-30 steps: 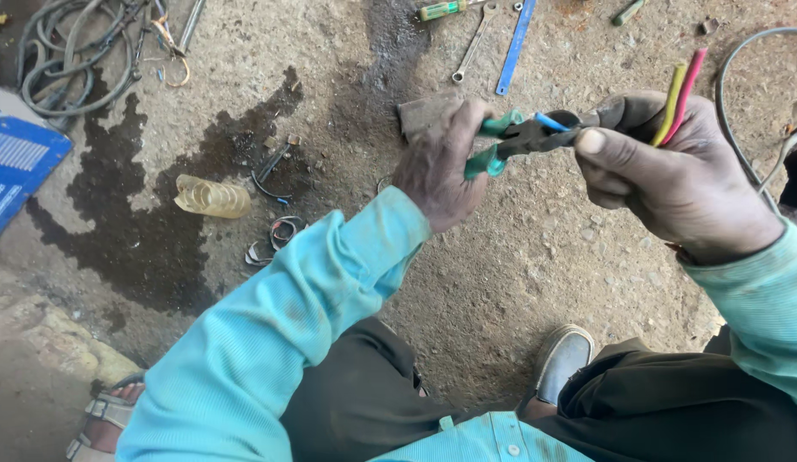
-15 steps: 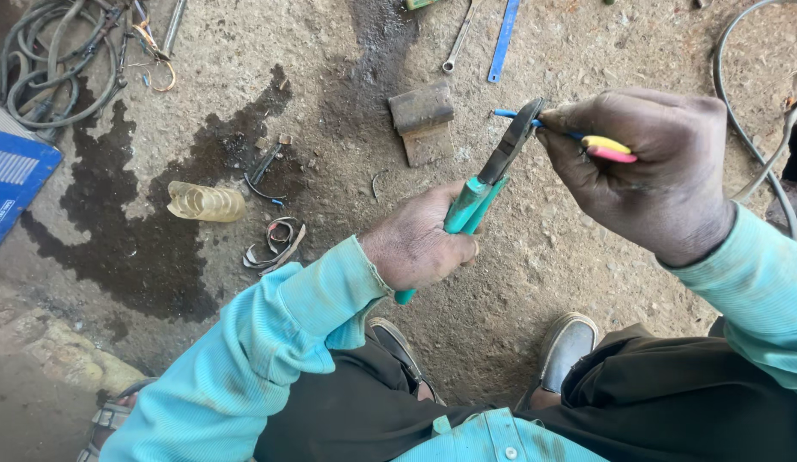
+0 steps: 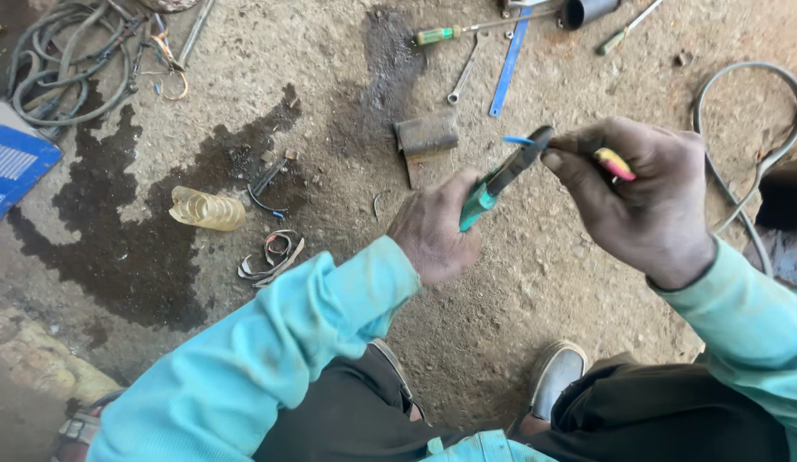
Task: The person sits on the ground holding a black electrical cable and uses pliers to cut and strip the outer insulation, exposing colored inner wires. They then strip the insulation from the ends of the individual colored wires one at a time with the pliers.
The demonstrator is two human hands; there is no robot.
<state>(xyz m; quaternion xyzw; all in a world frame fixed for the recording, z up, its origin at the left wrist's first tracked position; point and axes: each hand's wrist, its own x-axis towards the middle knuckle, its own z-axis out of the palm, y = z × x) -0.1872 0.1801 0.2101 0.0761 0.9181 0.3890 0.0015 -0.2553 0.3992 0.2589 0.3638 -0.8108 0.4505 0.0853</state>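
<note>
My left hand [image 3: 434, 229] grips the teal handles of a pair of pliers [image 3: 501, 177], whose dark jaws point up and to the right. The jaws are closed on the tip of a blue wire [image 3: 516, 139]. My right hand [image 3: 642, 198] pinches a bundle of coloured wires, with yellow and red ends [image 3: 615, 162] showing between its fingers. Both hands hover above a dirt floor, and both arms wear light turquoise sleeves.
A small metal block [image 3: 426, 134] lies on the ground beyond the pliers. A screwdriver [image 3: 454, 32], a spanner [image 3: 463, 74] and a blue strip [image 3: 508, 66] lie at the top. Coiled cables [image 3: 60, 64], a blue box [image 3: 13, 167], a clear coil [image 3: 206, 209] and a grey hose [image 3: 741, 154] surround a dark stain.
My left hand slid down the pliers' handles and the pliers swung from level to slanted. The right hand dropped lower and turned, so less of the wire bundle shows.
</note>
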